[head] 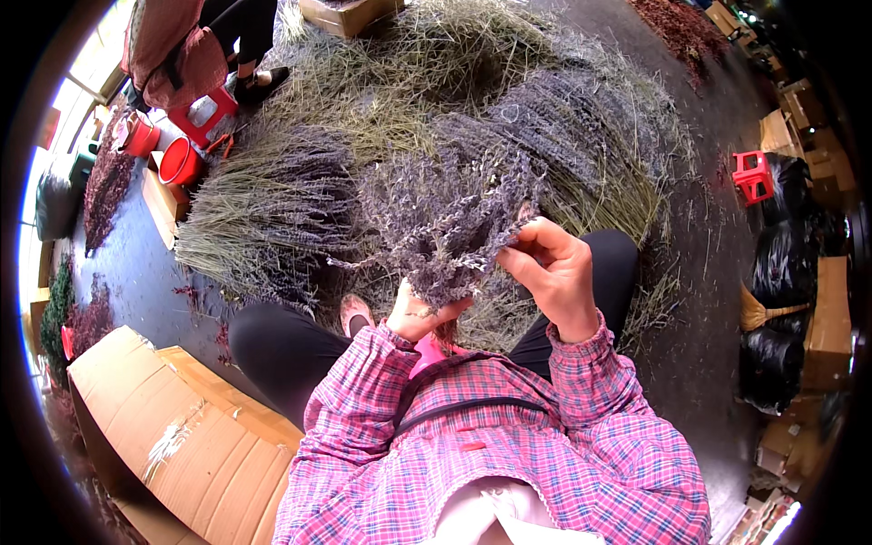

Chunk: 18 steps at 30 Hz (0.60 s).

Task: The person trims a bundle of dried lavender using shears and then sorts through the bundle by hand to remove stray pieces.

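A bunch of dried lavender (436, 218) stands in front of me with its flower heads spread upward. My left hand (426, 310) is closed around the lower part of this bunch; most of the stems below are hidden by the hand and sleeve. At the right edge of the bunch, my right hand (555, 272) pinches a lavender sprig (509, 238) between thumb and forefinger. Behind the bunch lies a pile of lavender (572, 143) on the right, and another lavender pile (272, 204) spreads on the left.
Loose stalks (409, 54) cover the floor ahead. To the left are a red bucket (180, 161), a red stool (204, 116) and a large cardboard box (197, 436). A seated person's shoe (262, 85) shows at upper left. Black bags (783, 262), a broom (756, 310) and another red stool (753, 178) stand right.
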Motion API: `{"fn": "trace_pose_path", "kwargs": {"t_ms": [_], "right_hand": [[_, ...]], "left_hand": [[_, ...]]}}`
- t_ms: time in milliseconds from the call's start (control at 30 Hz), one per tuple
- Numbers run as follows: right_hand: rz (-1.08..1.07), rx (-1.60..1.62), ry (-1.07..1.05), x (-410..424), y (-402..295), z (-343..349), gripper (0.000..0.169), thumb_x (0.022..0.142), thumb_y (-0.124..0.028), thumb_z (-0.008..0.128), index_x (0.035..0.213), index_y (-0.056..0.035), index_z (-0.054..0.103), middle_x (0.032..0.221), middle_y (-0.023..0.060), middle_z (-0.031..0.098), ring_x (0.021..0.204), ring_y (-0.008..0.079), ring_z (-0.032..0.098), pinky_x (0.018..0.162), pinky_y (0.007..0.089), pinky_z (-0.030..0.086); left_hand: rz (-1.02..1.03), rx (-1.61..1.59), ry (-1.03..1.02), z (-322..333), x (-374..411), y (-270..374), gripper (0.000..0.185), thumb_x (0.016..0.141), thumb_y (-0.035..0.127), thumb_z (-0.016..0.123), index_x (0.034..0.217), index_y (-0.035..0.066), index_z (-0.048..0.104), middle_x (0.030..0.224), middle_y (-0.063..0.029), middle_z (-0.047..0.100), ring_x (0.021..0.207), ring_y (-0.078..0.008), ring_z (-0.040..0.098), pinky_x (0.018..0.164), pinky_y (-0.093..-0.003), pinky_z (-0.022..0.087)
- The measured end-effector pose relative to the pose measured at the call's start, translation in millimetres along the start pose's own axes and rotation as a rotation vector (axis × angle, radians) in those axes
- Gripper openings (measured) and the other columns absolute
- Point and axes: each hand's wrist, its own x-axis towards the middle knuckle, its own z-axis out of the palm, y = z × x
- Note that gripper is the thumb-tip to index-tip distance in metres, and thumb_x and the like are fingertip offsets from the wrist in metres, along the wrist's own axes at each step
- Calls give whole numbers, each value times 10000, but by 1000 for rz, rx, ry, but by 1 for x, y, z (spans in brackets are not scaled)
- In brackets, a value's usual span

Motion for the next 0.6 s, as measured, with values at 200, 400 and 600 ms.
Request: {"fn": "trace_pose_path", "kwargs": {"t_ms": [200,400,600], "right_hand": [[-245,-180,-76,0,6,1,76,777,36,658,849,22,639,787,17,591,639,38,515,561,199,413],[-191,-109,56,-3,-9,2,169,804,60,609,957,15,665,818,0,603,659,44,527,577,207,432],[-90,-91,88,-1,-12,0,205,778,-18,715,971,25,662,838,40,680,777,45,596,639,183,468]], "left_hand": [[33,85,19,-1,0,-4,475,710,-8,748,1152,19,577,1085,-81,654,989,-170,615,875,-323,490],[147,341,48,-1,3,-16,469,673,-50,717,1123,-7,591,1053,-98,662,952,-173,633,834,-305,503],[-355,-169,43,-14,-8,-76,419,897,200,570,1280,54,483,1246,-97,563,1095,-254,556,965,-400,443]]}}
